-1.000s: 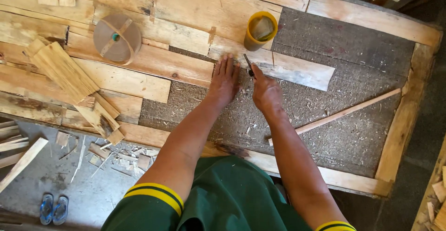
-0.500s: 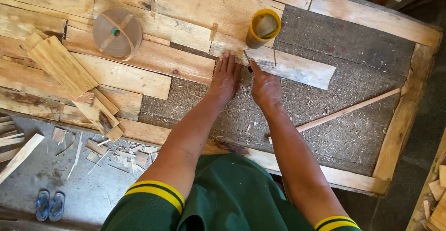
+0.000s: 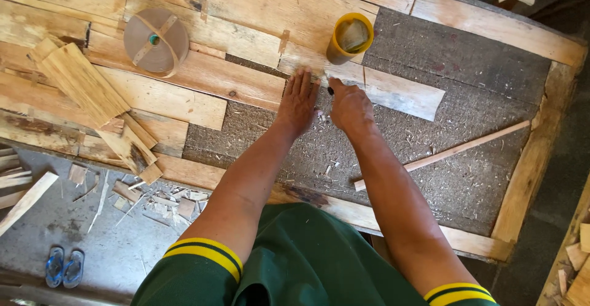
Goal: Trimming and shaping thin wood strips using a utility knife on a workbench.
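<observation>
The left hand lies flat, fingers spread and released, its tips pressing the near end of a pale wood strip. Just beside it, the right hand is clenched around a small dark tool, whose tip meets the strip's edge; what kind of tool it is cannot be told. The strip lies on a rough grey mat, slanting off to the right, with shavings scattered about the hands. A yellow cup stands just beyond the strip. A thin stick lies on the mat to the right, well apart from the hands. To the left, on the planks, sit a round tape roll and a stack of slats. Blue sandals lie on the floor.
</observation>
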